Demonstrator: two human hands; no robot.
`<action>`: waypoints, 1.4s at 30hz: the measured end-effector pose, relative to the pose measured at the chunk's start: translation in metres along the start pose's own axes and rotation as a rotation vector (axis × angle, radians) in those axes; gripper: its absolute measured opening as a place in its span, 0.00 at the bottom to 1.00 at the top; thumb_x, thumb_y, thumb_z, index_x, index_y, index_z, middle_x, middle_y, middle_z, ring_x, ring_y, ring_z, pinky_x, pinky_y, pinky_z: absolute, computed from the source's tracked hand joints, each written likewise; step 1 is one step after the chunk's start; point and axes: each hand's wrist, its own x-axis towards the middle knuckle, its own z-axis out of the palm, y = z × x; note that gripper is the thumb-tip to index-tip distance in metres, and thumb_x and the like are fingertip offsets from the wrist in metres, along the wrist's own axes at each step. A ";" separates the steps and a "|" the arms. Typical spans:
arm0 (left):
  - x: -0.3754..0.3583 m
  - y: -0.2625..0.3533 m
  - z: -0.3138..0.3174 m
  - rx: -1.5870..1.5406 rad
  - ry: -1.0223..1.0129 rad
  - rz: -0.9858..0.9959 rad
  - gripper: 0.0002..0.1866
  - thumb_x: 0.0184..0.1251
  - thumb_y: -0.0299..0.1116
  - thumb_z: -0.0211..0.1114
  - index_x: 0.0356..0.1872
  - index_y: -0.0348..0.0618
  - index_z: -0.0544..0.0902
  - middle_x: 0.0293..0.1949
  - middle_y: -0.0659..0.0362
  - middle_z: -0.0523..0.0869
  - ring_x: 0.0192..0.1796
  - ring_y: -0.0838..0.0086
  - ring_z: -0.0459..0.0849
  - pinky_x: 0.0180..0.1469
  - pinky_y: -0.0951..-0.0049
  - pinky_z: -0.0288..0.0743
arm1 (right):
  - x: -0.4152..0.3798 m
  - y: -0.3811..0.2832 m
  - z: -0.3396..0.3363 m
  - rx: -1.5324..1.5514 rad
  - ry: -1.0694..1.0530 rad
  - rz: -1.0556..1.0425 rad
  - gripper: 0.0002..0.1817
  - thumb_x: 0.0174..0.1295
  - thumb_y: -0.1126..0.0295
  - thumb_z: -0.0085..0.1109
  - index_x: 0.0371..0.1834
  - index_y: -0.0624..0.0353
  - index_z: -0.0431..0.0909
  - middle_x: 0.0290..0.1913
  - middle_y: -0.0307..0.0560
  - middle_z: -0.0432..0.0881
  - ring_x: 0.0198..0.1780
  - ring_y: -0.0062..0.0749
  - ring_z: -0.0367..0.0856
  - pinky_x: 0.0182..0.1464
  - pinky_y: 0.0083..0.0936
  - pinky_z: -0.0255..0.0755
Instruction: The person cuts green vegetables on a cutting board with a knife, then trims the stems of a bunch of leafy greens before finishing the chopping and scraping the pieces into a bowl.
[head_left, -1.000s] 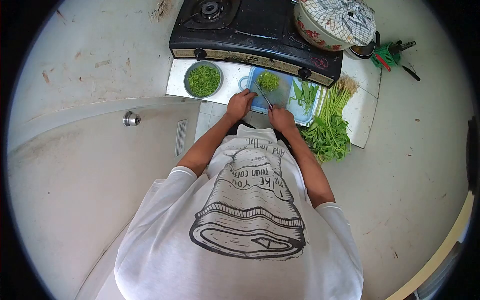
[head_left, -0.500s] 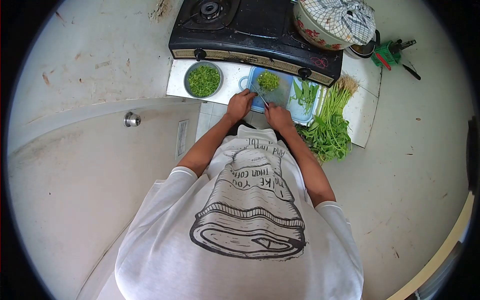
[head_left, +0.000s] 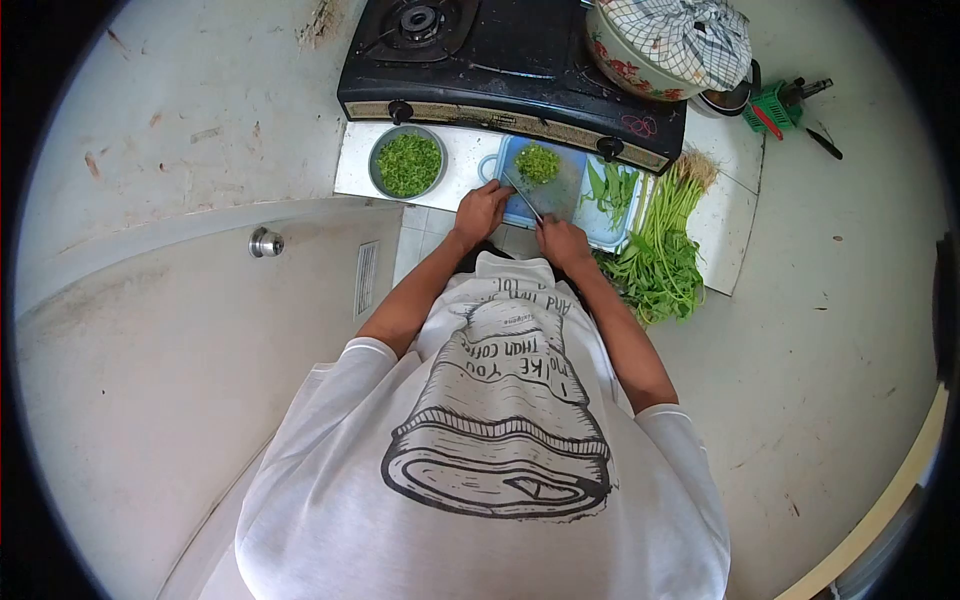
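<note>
My right hand point(head_left: 563, 243) is closed around the handle of a knife point(head_left: 524, 199), whose blade slants up and left over the blue cutting board point(head_left: 565, 200). At the board's left edge, my left hand point(head_left: 482, 210) has its fingers bent together by the blade's tip. Whatever those fingers hold is hidden. A small heap of chopped greens point(head_left: 537, 163) lies on the board just beyond the blade. To the right, several cut leafy pieces point(head_left: 610, 190) rest on the light blue surface.
A grey bowl point(head_left: 441, 184) of chopped greens stands left on the white counter point(head_left: 355, 165). A bundle of leafy stalks point(head_left: 660, 240) with roots lies at right. Behind are a black gas stove point(head_left: 510, 60), a cloth-covered flowered pot point(head_left: 625, 70) and a green basket point(head_left: 770, 105) with utensils.
My right hand has shifted slightly right and toward me with the knife. My left hand stays nearly in place at the board's edge.
</note>
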 end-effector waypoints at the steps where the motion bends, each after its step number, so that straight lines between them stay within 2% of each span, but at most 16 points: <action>1: 0.000 0.000 0.001 -0.001 0.004 0.002 0.13 0.65 0.24 0.63 0.48 0.48 0.87 0.38 0.52 0.84 0.35 0.50 0.86 0.40 0.53 0.83 | -0.002 0.002 0.000 -0.013 -0.006 0.006 0.21 0.76 0.56 0.49 0.46 0.67 0.78 0.32 0.66 0.87 0.36 0.65 0.88 0.42 0.56 0.82; 12: 0.001 -0.002 0.003 -0.019 -0.011 -0.007 0.10 0.66 0.25 0.64 0.46 0.48 0.87 0.37 0.54 0.85 0.35 0.50 0.86 0.40 0.53 0.83 | -0.004 -0.003 0.000 -0.010 0.010 -0.010 0.22 0.76 0.54 0.50 0.45 0.67 0.78 0.30 0.66 0.87 0.33 0.65 0.88 0.39 0.54 0.83; 15: 0.001 -0.003 0.003 -0.013 -0.018 -0.008 0.10 0.66 0.25 0.63 0.46 0.48 0.87 0.37 0.53 0.85 0.35 0.50 0.86 0.41 0.53 0.83 | -0.003 -0.010 -0.006 -0.002 -0.005 0.010 0.20 0.75 0.57 0.51 0.45 0.66 0.79 0.32 0.65 0.88 0.36 0.63 0.89 0.42 0.54 0.83; 21: 0.001 -0.002 0.002 0.004 -0.019 -0.011 0.10 0.65 0.25 0.64 0.46 0.48 0.87 0.37 0.53 0.85 0.36 0.51 0.87 0.41 0.53 0.83 | 0.018 -0.012 0.005 0.026 0.020 -0.002 0.21 0.75 0.56 0.49 0.47 0.67 0.79 0.33 0.66 0.87 0.37 0.64 0.88 0.42 0.56 0.82; 28: 0.001 -0.001 -0.001 -0.056 -0.012 -0.022 0.09 0.66 0.26 0.64 0.45 0.46 0.87 0.38 0.53 0.86 0.37 0.50 0.87 0.42 0.53 0.83 | -0.004 -0.001 0.000 0.008 0.001 0.020 0.20 0.75 0.56 0.51 0.46 0.66 0.79 0.32 0.66 0.87 0.36 0.64 0.88 0.42 0.54 0.83; 42: 0.002 0.000 -0.002 -0.042 -0.016 -0.023 0.09 0.65 0.26 0.65 0.45 0.46 0.87 0.38 0.53 0.87 0.37 0.51 0.87 0.42 0.54 0.83 | 0.010 -0.017 0.005 0.019 0.026 0.016 0.20 0.74 0.57 0.51 0.44 0.66 0.80 0.32 0.65 0.88 0.36 0.62 0.89 0.43 0.53 0.83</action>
